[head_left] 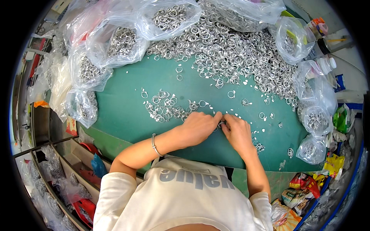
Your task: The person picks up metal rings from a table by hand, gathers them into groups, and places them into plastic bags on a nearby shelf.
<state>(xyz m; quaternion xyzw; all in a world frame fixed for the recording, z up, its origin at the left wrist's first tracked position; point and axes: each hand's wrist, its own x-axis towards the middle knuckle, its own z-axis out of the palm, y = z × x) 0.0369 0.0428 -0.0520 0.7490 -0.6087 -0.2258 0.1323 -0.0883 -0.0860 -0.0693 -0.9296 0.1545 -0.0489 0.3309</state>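
Close together over the green table mat (pixel 154 73), my two hands meet fingertip to fingertip. My right hand (pixel 237 131) is closed in a pinch on a small silver-coloured ring (pixel 221 124). Curled against the same spot is my left hand (pixel 202 125); its back hides most of its fingers, so what they grip cannot be made out. Just beyond the left hand lies a loose cluster of rings (pixel 163 106) with small white bits among them. A few more rings (pixel 259 146) lie beside my right wrist.
A large heap of rings (pixel 239 50) covers the far side. Clear plastic bags of rings (pixel 88 71) line the left edge, and others (pixel 316 119) line the right. A divided drawer (pixel 73 150) stands at lower left; coloured packets (pixel 304 184) lie at lower right.
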